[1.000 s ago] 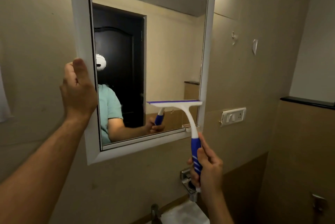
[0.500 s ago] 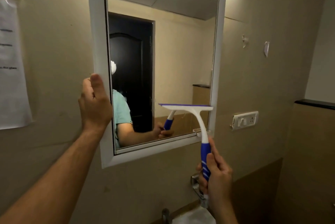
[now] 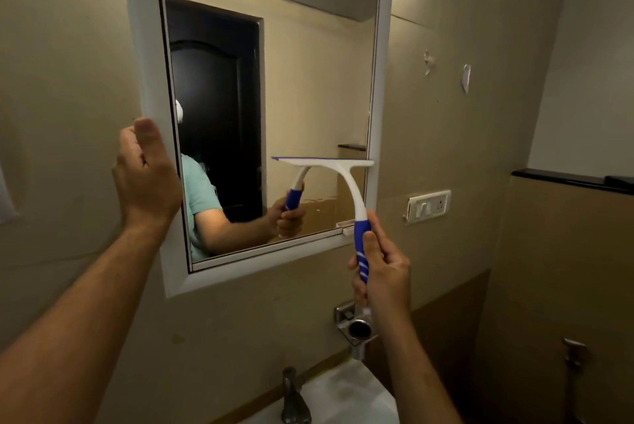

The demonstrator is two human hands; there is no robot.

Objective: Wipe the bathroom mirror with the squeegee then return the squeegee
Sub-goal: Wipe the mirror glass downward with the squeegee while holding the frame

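Note:
The white-framed mirror hangs on the beige wall. My right hand grips the blue handle of the squeegee. Its white blade lies level against the lower right part of the glass, with its right end at the frame. My left hand holds the mirror's left frame edge, thumb on the front and fingers round the side. The glass reflects a dark door, a teal sleeve and the squeegee.
Below the mirror are a chrome wall holder, a tap and a white basin. A switch plate sits right of the mirror. A black ledge tops the right wall, with a spray fitting lower down.
The squeegee blade sits a little higher on the glass than a second ago. My left hand stays on the frame edge. The view has shifted slightly.

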